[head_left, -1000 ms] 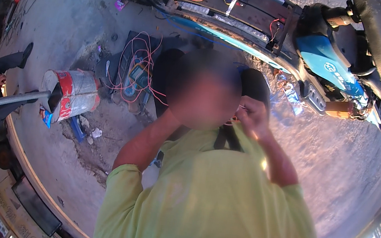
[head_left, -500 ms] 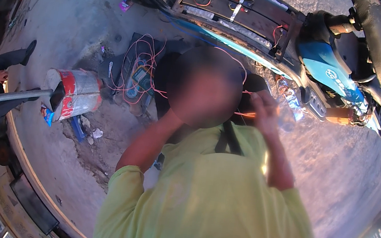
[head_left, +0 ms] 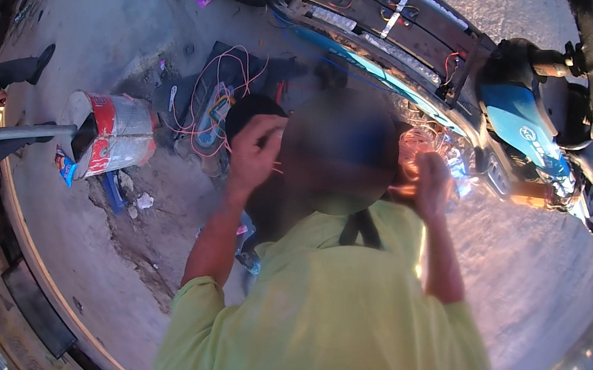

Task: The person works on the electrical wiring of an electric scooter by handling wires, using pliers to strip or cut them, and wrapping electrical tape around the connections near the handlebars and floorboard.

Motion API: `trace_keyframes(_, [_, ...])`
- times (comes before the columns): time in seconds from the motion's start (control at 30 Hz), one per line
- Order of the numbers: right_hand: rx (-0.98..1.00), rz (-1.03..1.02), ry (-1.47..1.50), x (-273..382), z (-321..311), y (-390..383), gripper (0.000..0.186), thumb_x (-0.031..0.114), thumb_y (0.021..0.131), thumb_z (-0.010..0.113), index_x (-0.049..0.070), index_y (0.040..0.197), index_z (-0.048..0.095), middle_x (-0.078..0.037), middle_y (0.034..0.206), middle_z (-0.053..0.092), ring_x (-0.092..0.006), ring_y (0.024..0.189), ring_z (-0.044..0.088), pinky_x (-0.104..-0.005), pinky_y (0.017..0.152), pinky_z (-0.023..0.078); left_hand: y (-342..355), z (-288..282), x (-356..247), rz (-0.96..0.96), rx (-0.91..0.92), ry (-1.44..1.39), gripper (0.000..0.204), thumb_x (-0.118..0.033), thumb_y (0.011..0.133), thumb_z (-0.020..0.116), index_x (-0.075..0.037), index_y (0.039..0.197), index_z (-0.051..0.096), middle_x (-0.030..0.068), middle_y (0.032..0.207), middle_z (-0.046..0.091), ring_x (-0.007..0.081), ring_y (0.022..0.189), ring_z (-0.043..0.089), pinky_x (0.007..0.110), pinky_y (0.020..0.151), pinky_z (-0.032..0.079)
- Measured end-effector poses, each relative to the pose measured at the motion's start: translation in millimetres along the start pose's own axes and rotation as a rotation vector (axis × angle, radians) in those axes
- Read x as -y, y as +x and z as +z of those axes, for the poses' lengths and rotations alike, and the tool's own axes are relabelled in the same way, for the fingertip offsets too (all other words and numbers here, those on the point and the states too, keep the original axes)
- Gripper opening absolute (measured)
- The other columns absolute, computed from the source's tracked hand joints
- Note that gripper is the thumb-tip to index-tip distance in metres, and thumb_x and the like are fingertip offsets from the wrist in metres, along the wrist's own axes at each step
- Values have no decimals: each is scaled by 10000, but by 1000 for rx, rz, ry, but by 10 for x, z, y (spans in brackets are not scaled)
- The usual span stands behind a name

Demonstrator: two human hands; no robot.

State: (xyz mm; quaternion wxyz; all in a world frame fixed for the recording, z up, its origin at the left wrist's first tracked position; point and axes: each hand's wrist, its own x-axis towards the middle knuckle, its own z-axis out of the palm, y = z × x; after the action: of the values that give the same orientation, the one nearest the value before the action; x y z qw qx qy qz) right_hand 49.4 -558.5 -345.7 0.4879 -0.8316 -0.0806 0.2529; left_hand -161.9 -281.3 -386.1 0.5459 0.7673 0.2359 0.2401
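Our left hand [head_left: 254,151] curls around thin pink insulated wire [head_left: 278,169], looped loosely leftward; our right hand [head_left: 430,184] is at a bright orange wire coil [head_left: 420,143], its grip unclear. Uneven pulling could tangle both.

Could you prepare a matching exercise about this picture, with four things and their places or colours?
1. Red-and-white cylindrical bucket
2. Short-sleeved cloth shirt
3. Bunched thin pinkish wire
4. Blue-and-black vehicle

A. Beside the person's bare right hand
B. Across the picture's top
C. Yellow-green
D. Left of the person's bare left hand

Pairs: 1-D, 2-C, 3-A, 4-B
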Motion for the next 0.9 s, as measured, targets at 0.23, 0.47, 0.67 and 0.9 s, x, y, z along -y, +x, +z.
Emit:
trace_keyframes(0.23, [70, -15, -123, -149, 107, 295, 310, 244, 1008, 574, -36, 891, 634, -93, 756, 611, -142, 728, 543, -315, 680, 452, -893, -1138, 1113, -531, -559, -122, 189, -128, 995, 606, -9, 1123, 677, 66, 994, 711, 129, 855, 675, 263, 780, 547])
trace_keyframes(0.47, [113, -156, -57, -255, 527, 518, 236, 196, 964, 660, -26, 885, 646, -30, 656, 517, -68, 638, 477, -290, 574, 423, -2061, -616, 2456, -972, -110, -80, 248, -170, 964, 656, 7, 1137, 670, 84, 994, 710, 166, 843, 685, 286, 744, 544])
trace_keyframes(0.67, [300, -408, -223, -464, 846, 841, 190, 144, 966, 584, -35, 936, 640, -163, 856, 647, -275, 707, 622, -360, 617, 466, -1758, -152, 2642, -904, 299, 83, 263, -206, 951, 670, 2, 1112, 675, 116, 985, 720, 194, 847, 689, 325, 757, 543])
trace_keyframes(0.9, [373, -114, -133, -565, 979, 887, 288, 246, 961, 602, -29, 930, 679, -126, 766, 626, -184, 705, 574, -333, 669, 463, -1511, 386, 2336, -669, 371, 128, 198, -168, 918, 679, -20, 1050, 684, 132, 952, 707, 229, 892, 676, 345, 779, 526])
